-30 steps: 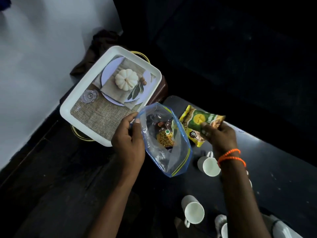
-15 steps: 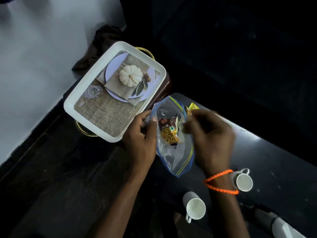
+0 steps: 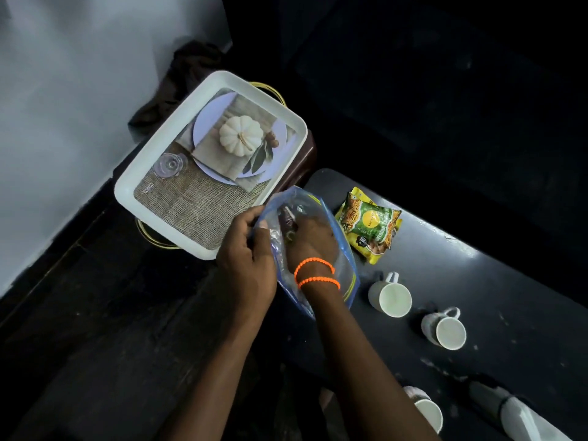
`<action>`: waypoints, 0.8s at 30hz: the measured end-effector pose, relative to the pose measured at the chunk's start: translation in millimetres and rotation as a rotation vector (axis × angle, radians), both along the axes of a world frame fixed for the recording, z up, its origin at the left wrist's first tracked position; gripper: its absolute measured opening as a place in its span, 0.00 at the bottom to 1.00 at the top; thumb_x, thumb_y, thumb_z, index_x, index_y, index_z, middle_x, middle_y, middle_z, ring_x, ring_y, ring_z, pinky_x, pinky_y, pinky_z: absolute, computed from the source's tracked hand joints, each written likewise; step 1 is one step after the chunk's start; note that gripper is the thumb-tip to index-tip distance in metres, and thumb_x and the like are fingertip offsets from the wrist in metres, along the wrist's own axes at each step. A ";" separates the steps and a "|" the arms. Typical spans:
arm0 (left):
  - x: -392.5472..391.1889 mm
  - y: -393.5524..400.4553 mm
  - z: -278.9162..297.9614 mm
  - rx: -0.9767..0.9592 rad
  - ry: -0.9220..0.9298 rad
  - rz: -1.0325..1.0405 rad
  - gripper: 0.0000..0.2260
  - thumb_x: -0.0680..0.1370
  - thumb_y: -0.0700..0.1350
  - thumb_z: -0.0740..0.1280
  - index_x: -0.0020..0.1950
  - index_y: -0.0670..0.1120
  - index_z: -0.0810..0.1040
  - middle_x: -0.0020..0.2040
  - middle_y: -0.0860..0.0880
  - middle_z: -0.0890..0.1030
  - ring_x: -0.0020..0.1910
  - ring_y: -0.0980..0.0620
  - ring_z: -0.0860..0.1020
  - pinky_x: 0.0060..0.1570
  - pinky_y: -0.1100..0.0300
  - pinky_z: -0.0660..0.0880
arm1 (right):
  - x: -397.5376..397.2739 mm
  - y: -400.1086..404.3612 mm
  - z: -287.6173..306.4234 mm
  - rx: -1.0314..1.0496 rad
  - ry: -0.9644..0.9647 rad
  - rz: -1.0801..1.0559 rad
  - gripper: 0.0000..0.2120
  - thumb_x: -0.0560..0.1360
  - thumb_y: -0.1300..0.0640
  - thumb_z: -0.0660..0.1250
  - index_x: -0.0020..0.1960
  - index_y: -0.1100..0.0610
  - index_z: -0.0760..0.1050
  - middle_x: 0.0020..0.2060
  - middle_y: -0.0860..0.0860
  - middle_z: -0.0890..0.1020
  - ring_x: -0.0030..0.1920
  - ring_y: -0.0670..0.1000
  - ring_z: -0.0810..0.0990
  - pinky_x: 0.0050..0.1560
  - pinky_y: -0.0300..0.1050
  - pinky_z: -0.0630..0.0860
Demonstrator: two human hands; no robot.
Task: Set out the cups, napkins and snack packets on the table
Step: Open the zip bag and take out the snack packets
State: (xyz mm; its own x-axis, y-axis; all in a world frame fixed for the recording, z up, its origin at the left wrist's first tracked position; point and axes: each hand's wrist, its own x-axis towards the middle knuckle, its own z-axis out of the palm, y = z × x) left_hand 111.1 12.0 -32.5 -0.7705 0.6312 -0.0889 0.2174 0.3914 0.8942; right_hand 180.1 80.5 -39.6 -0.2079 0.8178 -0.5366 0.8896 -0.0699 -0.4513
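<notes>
Packet retrieval: our left hand pinches the clear blue-edged zip bag; right hand inside, fingers' grip unclear; next, lift out a packet.

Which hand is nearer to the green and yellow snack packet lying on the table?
Right. The right hand is inside the clear bag, beside the snack packet; the left hand holds the bag's far edge, farther away.

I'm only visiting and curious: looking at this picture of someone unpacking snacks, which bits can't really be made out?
Head view:
- Right hand: its fingers are inside the zip bag, blurred by the plastic, so its grip is unclear.
- Packets left in the bag: only dark shapes.
- Third cup: partly hidden by the right forearm.
- White object at bottom right: cut off by the frame edge, unidentifiable.
- Green snack packet: print too small to read.
</notes>
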 end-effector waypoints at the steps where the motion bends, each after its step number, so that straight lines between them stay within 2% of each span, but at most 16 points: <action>1: -3.5 1.0 -0.8 -0.021 0.011 0.018 0.11 0.81 0.40 0.66 0.62 0.46 0.83 0.55 0.48 0.86 0.54 0.52 0.82 0.55 0.68 0.75 | -2.7 -2.3 1.5 -0.029 0.060 -0.052 0.18 0.83 0.58 0.61 0.72 0.60 0.71 0.67 0.58 0.78 0.67 0.57 0.76 0.59 0.39 0.68; 2: -7.9 1.9 -2.4 -0.034 0.018 0.033 0.11 0.81 0.41 0.66 0.61 0.46 0.83 0.56 0.49 0.86 0.55 0.53 0.82 0.55 0.71 0.73 | -1.9 -8.6 8.4 -0.053 0.119 -0.069 0.16 0.84 0.57 0.61 0.70 0.60 0.73 0.64 0.59 0.80 0.63 0.57 0.79 0.56 0.37 0.71; 3: -11.9 2.8 -2.1 -0.052 0.023 0.044 0.12 0.80 0.42 0.65 0.61 0.47 0.83 0.57 0.50 0.86 0.56 0.53 0.82 0.54 0.75 0.71 | 0.0 -14.4 18.4 -0.012 0.154 -0.082 0.14 0.84 0.53 0.61 0.65 0.59 0.77 0.58 0.58 0.84 0.58 0.57 0.81 0.55 0.40 0.74; 5: -20.7 4.1 -1.6 -0.089 0.028 0.043 0.13 0.79 0.39 0.65 0.60 0.47 0.84 0.57 0.50 0.86 0.56 0.52 0.82 0.53 0.78 0.70 | 8.8 -29.9 39.2 0.240 0.141 -0.048 0.15 0.80 0.44 0.65 0.49 0.54 0.81 0.43 0.55 0.86 0.46 0.56 0.83 0.43 0.40 0.72; 6: -26.8 5.1 -4.8 -0.112 -0.004 0.025 0.13 0.79 0.39 0.66 0.60 0.47 0.84 0.56 0.49 0.86 0.57 0.50 0.82 0.56 0.74 0.73 | 13.9 -38.2 50.8 0.344 0.112 -0.011 0.14 0.77 0.42 0.68 0.44 0.53 0.80 0.38 0.54 0.85 0.42 0.56 0.83 0.39 0.41 0.68; 7: -32.2 6.7 -7.1 -0.125 -0.080 -0.008 0.12 0.78 0.39 0.67 0.60 0.46 0.84 0.56 0.47 0.87 0.57 0.47 0.83 0.60 0.66 0.76 | 17.8 -45.3 63.8 0.405 0.109 0.016 0.13 0.73 0.43 0.71 0.41 0.53 0.79 0.36 0.53 0.83 0.39 0.56 0.82 0.37 0.42 0.64; 9: -37.8 9.6 -5.7 -0.112 -0.291 -0.080 0.13 0.75 0.46 0.68 0.57 0.47 0.85 0.53 0.42 0.87 0.54 0.43 0.84 0.60 0.51 0.79 | 23.6 -55.7 86.5 0.433 0.198 0.043 0.09 0.66 0.50 0.75 0.42 0.52 0.80 0.37 0.52 0.81 0.39 0.54 0.79 0.37 0.42 0.63; 10: -38.9 8.6 -5.8 -0.108 -0.306 -0.098 0.14 0.72 0.49 0.68 0.55 0.48 0.85 0.51 0.41 0.86 0.52 0.44 0.84 0.58 0.50 0.79 | 28.8 -57.2 95.6 0.414 0.280 0.031 0.10 0.64 0.53 0.77 0.44 0.53 0.82 0.38 0.51 0.80 0.40 0.52 0.79 0.39 0.39 0.65; 12: -40.9 4.4 -8.5 -0.157 -0.128 -0.137 0.08 0.72 0.42 0.74 0.51 0.48 0.85 0.45 0.48 0.86 0.49 0.48 0.84 0.53 0.53 0.80 | 42.2 -53.0 116.2 0.403 0.487 -0.021 0.13 0.63 0.59 0.79 0.47 0.52 0.84 0.40 0.48 0.80 0.42 0.46 0.78 0.42 0.34 0.70; 13: -43.3 1.9 -10.8 -0.182 -0.029 -0.131 0.08 0.74 0.36 0.75 0.48 0.48 0.84 0.42 0.51 0.84 0.46 0.51 0.82 0.49 0.53 0.80 | 50.0 -48.3 126.2 0.408 0.602 -0.072 0.13 0.64 0.60 0.80 0.47 0.51 0.85 0.40 0.47 0.81 0.42 0.45 0.79 0.44 0.36 0.73; 14: -46.8 0.7 -13.1 -0.189 -0.035 -0.097 0.08 0.74 0.34 0.74 0.45 0.48 0.83 0.40 0.52 0.84 0.43 0.52 0.81 0.46 0.52 0.80 | 57.5 -42.4 134.5 0.399 0.710 -0.136 0.12 0.65 0.61 0.80 0.47 0.51 0.85 0.40 0.48 0.82 0.43 0.48 0.81 0.44 0.41 0.75; 16: -55.5 2.7 -9.7 -0.196 -0.218 -0.018 0.04 0.76 0.40 0.71 0.45 0.49 0.84 0.38 0.51 0.84 0.41 0.51 0.81 0.43 0.53 0.79 | 75.4 -28.2 142.1 0.376 0.849 -0.265 0.09 0.68 0.59 0.80 0.48 0.52 0.85 0.42 0.53 0.84 0.44 0.54 0.83 0.44 0.52 0.78; 18: -62.1 1.3 -6.5 -0.123 -0.375 0.077 0.07 0.77 0.40 0.68 0.45 0.50 0.85 0.35 0.56 0.85 0.35 0.58 0.81 0.34 0.65 0.76 | 96.2 -11.9 133.1 0.363 0.858 -0.391 0.09 0.71 0.56 0.79 0.51 0.56 0.85 0.45 0.56 0.86 0.47 0.53 0.85 0.46 0.50 0.81; 20: -66.3 -5.1 2.0 -0.017 -0.449 0.121 0.12 0.77 0.36 0.65 0.42 0.50 0.85 0.32 0.58 0.85 0.30 0.64 0.79 0.29 0.71 0.74 | 113.8 0.2 109.3 0.259 0.855 -0.532 0.11 0.73 0.57 0.78 0.54 0.58 0.85 0.48 0.55 0.88 0.50 0.53 0.87 0.49 0.47 0.83; 22: -71.6 -15.3 5.4 0.037 -0.438 0.114 0.17 0.76 0.33 0.63 0.38 0.49 0.86 0.33 0.58 0.85 0.33 0.64 0.81 0.36 0.72 0.76 | 123.2 4.6 70.0 0.143 0.806 -0.651 0.10 0.74 0.59 0.77 0.55 0.60 0.85 0.47 0.55 0.89 0.48 0.53 0.88 0.47 0.48 0.84; 24: -76.7 -20.6 11.5 0.041 -0.418 0.152 0.24 0.76 0.32 0.62 0.30 0.54 0.87 0.30 0.61 0.84 0.32 0.67 0.80 0.38 0.74 0.75 | 127.8 2.1 21.9 0.063 0.693 -0.707 0.10 0.73 0.62 0.77 0.54 0.62 0.85 0.46 0.59 0.89 0.47 0.58 0.88 0.49 0.58 0.85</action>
State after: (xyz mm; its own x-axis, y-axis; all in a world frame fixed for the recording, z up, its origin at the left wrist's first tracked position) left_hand 34.4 -8.6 -21.0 -0.7579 0.5229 -0.3901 -0.2235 0.3536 0.9083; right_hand 307.9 82.6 -17.6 0.0876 0.8974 -0.4324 0.1899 -0.4411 -0.8771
